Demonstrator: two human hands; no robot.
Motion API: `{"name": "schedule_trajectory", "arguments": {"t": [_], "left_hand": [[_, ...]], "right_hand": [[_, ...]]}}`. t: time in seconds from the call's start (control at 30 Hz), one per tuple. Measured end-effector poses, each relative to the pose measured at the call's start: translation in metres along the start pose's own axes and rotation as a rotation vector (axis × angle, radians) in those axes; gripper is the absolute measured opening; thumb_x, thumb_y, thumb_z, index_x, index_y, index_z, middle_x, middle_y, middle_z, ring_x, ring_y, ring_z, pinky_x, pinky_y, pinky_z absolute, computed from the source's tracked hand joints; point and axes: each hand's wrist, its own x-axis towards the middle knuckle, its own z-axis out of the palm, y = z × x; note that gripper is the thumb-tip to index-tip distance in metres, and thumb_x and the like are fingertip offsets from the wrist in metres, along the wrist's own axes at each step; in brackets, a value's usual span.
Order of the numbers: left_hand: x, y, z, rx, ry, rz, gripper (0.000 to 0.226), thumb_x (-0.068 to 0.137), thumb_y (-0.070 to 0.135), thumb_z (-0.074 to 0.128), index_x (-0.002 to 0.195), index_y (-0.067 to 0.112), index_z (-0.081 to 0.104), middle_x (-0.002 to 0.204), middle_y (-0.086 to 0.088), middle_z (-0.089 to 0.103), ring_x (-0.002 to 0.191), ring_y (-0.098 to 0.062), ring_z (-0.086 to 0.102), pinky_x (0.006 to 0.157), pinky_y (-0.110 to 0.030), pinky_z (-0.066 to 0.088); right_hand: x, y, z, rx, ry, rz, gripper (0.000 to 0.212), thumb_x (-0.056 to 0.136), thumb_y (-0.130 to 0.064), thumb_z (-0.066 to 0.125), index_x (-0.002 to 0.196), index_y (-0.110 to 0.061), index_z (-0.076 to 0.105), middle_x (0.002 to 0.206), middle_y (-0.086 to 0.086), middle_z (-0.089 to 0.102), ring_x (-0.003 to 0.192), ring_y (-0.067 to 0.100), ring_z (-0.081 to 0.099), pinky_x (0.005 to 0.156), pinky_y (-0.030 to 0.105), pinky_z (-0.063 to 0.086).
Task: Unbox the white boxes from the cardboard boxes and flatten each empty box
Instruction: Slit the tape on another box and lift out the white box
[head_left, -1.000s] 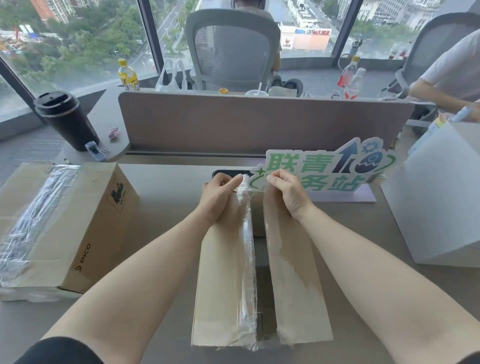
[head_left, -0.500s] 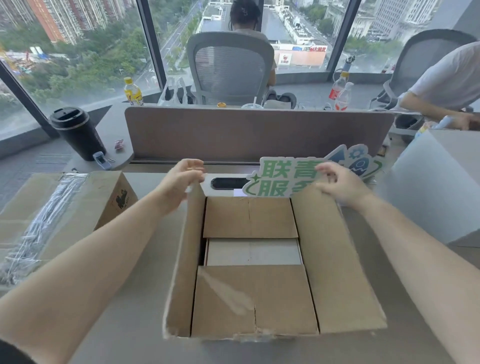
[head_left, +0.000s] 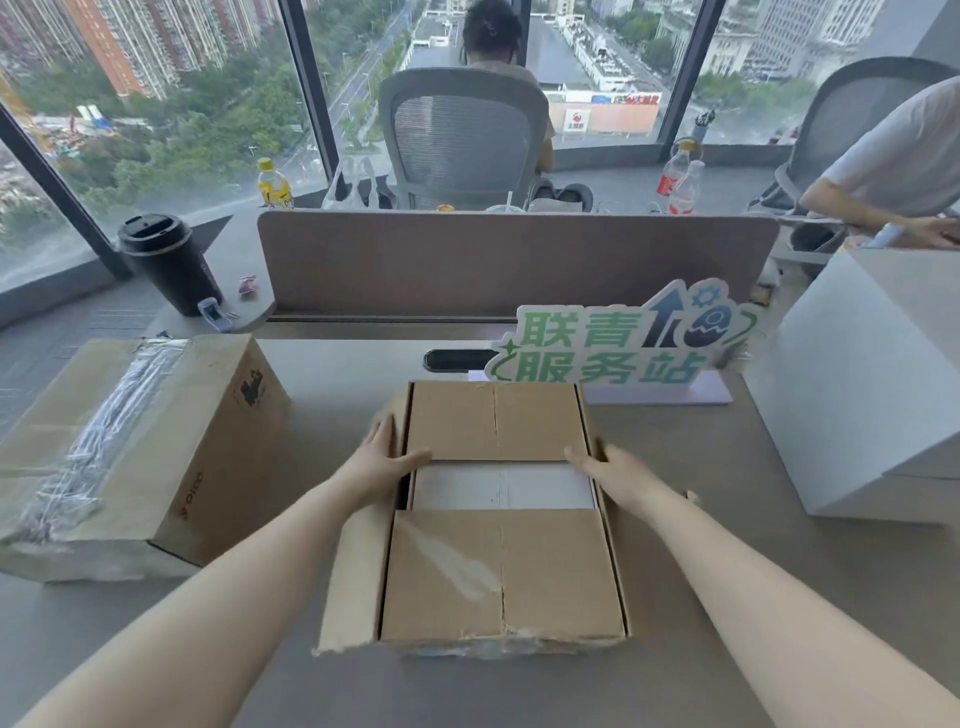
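An opened cardboard box (head_left: 501, 577) sits in the middle of the desk. Its two long flaps are folded down outside the side walls, and its two short flaps lie nearly flat. Through the gap between them a white box (head_left: 501, 486) shows inside. My left hand (head_left: 379, 465) rests on the box's left edge with fingers straight along the folded flap and the thumb reaching toward the gap. At the right edge my right hand (head_left: 618, 470) lies with fingers extended. A second cardboard box (head_left: 156, 441), sealed with clear tape, stands at the left.
A large white box (head_left: 872, 395) stands at the right. A green sign (head_left: 618, 348) and a desk divider (head_left: 509, 260) are behind the open box. A black tumbler (head_left: 166, 262) sits far left. A person's arm (head_left: 878, 218) is at the far right.
The long flaps went from held upright together, to spread apart, to folded down the box's sides. Both hands came back from the far ends of the flaps to the box's middle edges.
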Motion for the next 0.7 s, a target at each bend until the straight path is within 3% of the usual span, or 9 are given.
{"name": "schedule_trajectory", "arguments": {"t": [0.07,0.13,0.23,0.3,0.37,0.47,0.53,0.63,0.7], "left_hand": [[-0.002,-0.006,0.010,-0.241,-0.078,-0.001,0.100,0.083,0.058,0.066,0.157,0.031,0.005,0.153,0.016,0.029,0.144,-0.012,0.029,0.115,-0.026,0.022],[0.004,-0.020,0.018,-0.394,-0.149,-0.020,0.106,0.070,0.071,0.071,0.154,0.044,0.012,0.145,0.020,0.045,0.137,-0.010,0.043,0.117,-0.033,0.027],[-0.004,-0.031,0.023,-0.450,-0.215,0.086,0.095,0.072,0.059,0.072,0.151,0.043,0.022,0.135,0.021,0.057,0.126,-0.003,0.053,0.116,-0.037,0.034],[-0.017,-0.028,0.021,-0.416,-0.202,0.104,0.095,0.067,0.053,0.078,0.147,0.048,0.027,0.131,0.024,0.060,0.123,-0.002,0.055,0.114,-0.036,0.035],[-0.020,-0.029,0.016,-0.300,-0.165,0.108,0.097,0.062,0.053,0.084,0.142,0.054,0.030,0.132,0.025,0.058,0.127,-0.004,0.052,0.113,-0.033,0.035],[-0.022,-0.014,0.003,0.025,0.015,0.073,0.112,0.064,0.056,0.079,0.154,0.037,0.015,0.148,0.004,0.044,0.137,-0.020,0.040,0.109,-0.035,0.035],[-0.026,-0.001,-0.006,0.204,0.092,0.120,0.115,0.064,0.062,0.074,0.154,0.039,0.006,0.150,-0.002,0.038,0.137,-0.026,0.037,0.105,-0.039,0.039],[-0.027,0.012,-0.018,0.337,0.166,0.221,0.101,0.072,0.064,0.069,0.153,0.037,0.016,0.147,0.003,0.042,0.136,-0.023,0.037,0.104,-0.042,0.040],[-0.024,0.018,-0.025,0.212,0.262,0.279,0.089,0.076,0.070,0.061,0.149,0.027,0.035,0.131,0.007,0.057,0.123,-0.018,0.051,0.099,-0.038,0.042]], "right_hand": [[-0.001,0.002,0.010,0.127,-0.008,-0.038,0.068,0.089,-0.062,0.057,0.140,-0.017,0.052,0.135,-0.007,0.057,0.133,0.017,0.047,0.107,0.029,0.034],[-0.004,0.003,0.015,0.196,-0.010,-0.064,0.048,0.098,-0.044,0.054,0.136,-0.015,0.056,0.125,-0.008,0.058,0.126,0.012,0.049,0.099,0.022,0.032],[-0.016,0.009,0.017,0.179,-0.034,-0.093,0.048,0.095,-0.049,0.055,0.132,-0.018,0.058,0.123,-0.009,0.062,0.123,0.012,0.053,0.095,0.020,0.034],[-0.024,0.014,0.013,0.115,-0.054,-0.097,0.063,0.078,-0.071,0.060,0.123,-0.027,0.061,0.115,-0.016,0.066,0.116,0.012,0.058,0.089,0.020,0.041],[-0.027,0.016,0.007,0.046,-0.049,-0.090,0.066,0.068,-0.075,0.067,0.117,-0.031,0.061,0.112,-0.018,0.067,0.113,0.013,0.061,0.091,0.023,0.046],[-0.027,0.011,-0.003,-0.233,0.048,-0.088,0.089,0.072,-0.072,0.069,0.145,-0.028,0.043,0.140,-0.009,0.056,0.130,0.019,0.051,0.101,0.034,0.044],[-0.029,0.004,-0.007,-0.450,0.167,-0.124,0.100,0.072,-0.077,0.064,0.152,-0.029,0.029,0.149,-0.006,0.045,0.133,0.021,0.047,0.097,0.038,0.045],[-0.036,-0.002,-0.010,-0.499,0.384,-0.321,0.089,0.072,-0.081,0.055,0.143,-0.030,0.042,0.120,-0.009,0.054,0.110,0.017,0.057,0.079,0.036,0.051],[-0.036,-0.005,-0.009,-0.340,0.529,-0.466,0.069,0.082,-0.066,0.059,0.137,-0.026,0.050,0.097,-0.011,0.059,0.092,0.016,0.061,0.070,0.034,0.051]]}}
